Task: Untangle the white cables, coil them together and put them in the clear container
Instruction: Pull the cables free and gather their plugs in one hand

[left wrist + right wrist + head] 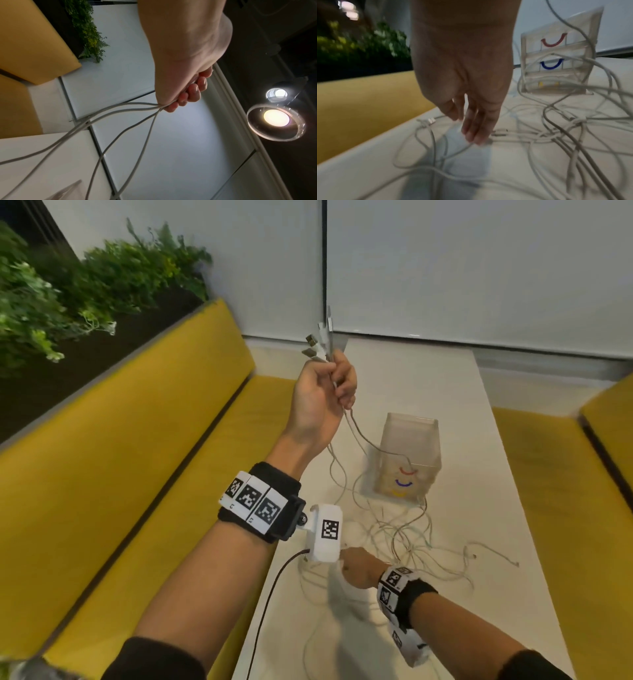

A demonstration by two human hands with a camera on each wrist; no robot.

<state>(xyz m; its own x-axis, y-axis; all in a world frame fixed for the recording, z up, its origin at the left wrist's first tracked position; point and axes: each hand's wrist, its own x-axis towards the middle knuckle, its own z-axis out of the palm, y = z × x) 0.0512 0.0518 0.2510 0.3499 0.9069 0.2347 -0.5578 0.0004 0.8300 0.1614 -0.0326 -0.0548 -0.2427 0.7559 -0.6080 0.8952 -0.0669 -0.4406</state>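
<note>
My left hand [329,386] is raised above the table and grips several white cables [352,433] near their plug ends [318,342], which stick up above the fist. In the left wrist view the cables [120,119] run down out of the curled fingers [187,97]. The rest of the white cables [407,535] lie tangled on the white table [445,392]. My right hand [356,568] is low over the tangle, its straight fingers [474,134] touching a cable [453,151] on the table. The clear container [407,453] stands upright beyond the tangle, with red, blue and yellow marks on its front.
Yellow bench seats [154,474] run along both sides of the narrow table. Green plants [68,289] sit behind the left bench back. A dark cord [270,594] hangs from the left wrist camera. The white wall [479,268] closes the far end.
</note>
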